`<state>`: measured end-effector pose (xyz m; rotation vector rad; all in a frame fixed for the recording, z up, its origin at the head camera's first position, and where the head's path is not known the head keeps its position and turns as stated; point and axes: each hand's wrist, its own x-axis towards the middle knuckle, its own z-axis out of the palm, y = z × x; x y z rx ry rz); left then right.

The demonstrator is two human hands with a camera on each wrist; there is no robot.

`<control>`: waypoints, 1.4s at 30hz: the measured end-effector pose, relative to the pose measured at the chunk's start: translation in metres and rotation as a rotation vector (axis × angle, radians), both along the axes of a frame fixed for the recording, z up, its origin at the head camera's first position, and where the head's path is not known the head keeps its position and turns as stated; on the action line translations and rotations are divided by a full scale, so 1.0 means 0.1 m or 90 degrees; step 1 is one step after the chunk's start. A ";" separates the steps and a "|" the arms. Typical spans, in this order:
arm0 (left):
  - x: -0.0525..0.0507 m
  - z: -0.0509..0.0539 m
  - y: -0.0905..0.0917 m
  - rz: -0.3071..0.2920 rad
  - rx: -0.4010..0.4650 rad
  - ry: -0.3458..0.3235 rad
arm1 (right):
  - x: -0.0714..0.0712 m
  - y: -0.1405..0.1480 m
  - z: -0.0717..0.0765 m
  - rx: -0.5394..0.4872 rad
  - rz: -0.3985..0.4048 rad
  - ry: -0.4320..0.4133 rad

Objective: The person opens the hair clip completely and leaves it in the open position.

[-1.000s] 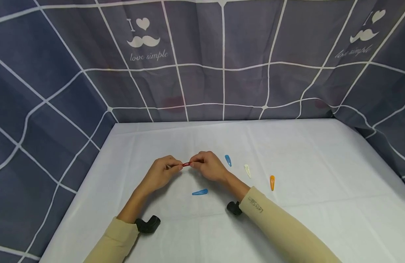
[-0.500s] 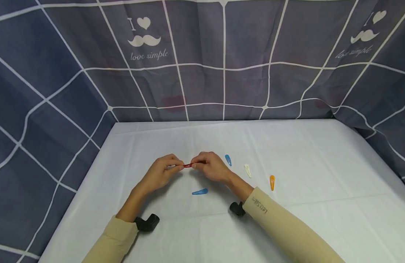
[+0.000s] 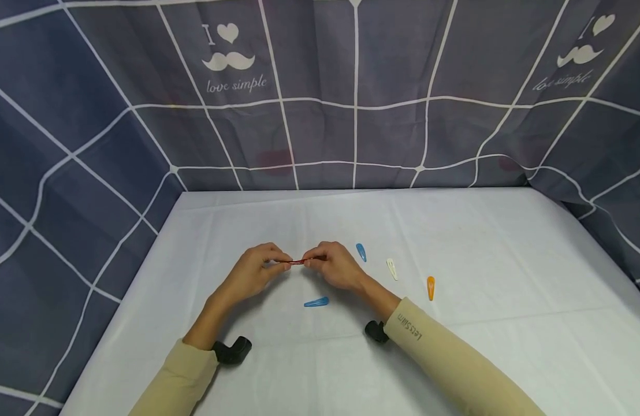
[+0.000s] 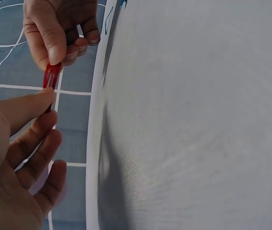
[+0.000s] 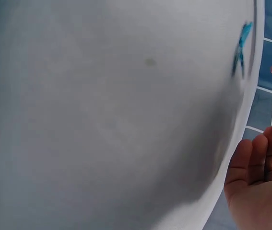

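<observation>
The left hand (image 3: 252, 269) and right hand (image 3: 337, 267) each pinch one end of the red clip (image 3: 297, 262) between thumb and fingertips — it spans the gap between them, above the table (image 3: 507, 242). A blue clip (image 3: 316, 302) lies nearer; rightward from the right hand lie another blue clip (image 3: 361, 252), a white clip (image 3: 391, 269) and an orange clip (image 3: 431, 288).

white table (image 3: 320, 352), seemingly draped; four hair clips (image 3: 316, 302)
</observation>
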<state>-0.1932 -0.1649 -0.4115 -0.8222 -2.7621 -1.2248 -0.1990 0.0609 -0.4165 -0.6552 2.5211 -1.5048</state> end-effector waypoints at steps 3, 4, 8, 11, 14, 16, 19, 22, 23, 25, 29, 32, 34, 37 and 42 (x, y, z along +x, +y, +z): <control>0.01 0.01 -0.01 0.012 -0.021 0.001 | 0.00 -0.02 -0.03 0.008 -0.010 0.005; 0.01 0.01 -0.01 0.016 -0.029 0.004 | 0.00 -0.03 -0.04 0.010 -0.010 0.006; 0.01 0.01 -0.03 0.029 -0.063 0.010 | -0.01 -0.08 -0.05 0.023 -0.019 0.001; -0.01 0.01 -0.01 0.023 -0.108 0.021 | -0.02 -0.10 -0.06 0.042 -0.038 -0.005; -0.04 -0.01 0.02 0.017 -0.157 0.033 | -0.04 -0.10 -0.08 0.061 -0.049 -0.001; -0.04 -0.02 0.03 0.018 -0.178 0.035 | -0.05 -0.10 -0.09 0.074 -0.048 0.003; -0.05 -0.03 0.04 0.020 -0.192 0.032 | -0.06 -0.12 -0.10 0.099 -0.048 0.012; -0.06 -0.04 0.04 0.018 -0.196 0.028 | -0.06 -0.14 -0.10 0.132 -0.054 0.017; -0.06 -0.04 0.04 0.017 -0.199 0.027 | -0.06 -0.15 -0.10 0.142 -0.055 0.018; -0.06 -0.04 0.05 0.018 -0.204 0.025 | -0.06 -0.15 -0.10 0.157 -0.054 0.023; -0.06 -0.05 0.05 0.021 -0.214 0.028 | -0.05 -0.16 -0.10 0.171 -0.046 0.032; -0.07 -0.07 0.05 0.021 -0.212 0.031 | -0.06 -0.16 -0.10 0.177 -0.044 0.033; -0.07 -0.07 0.05 0.020 -0.210 0.033 | -0.06 -0.15 -0.10 0.179 -0.043 0.032; -0.07 -0.07 0.05 0.020 -0.208 0.030 | -0.07 -0.15 -0.11 0.181 -0.043 0.030; -0.08 -0.08 0.07 0.026 -0.213 0.017 | -0.07 -0.13 -0.10 0.178 -0.035 0.029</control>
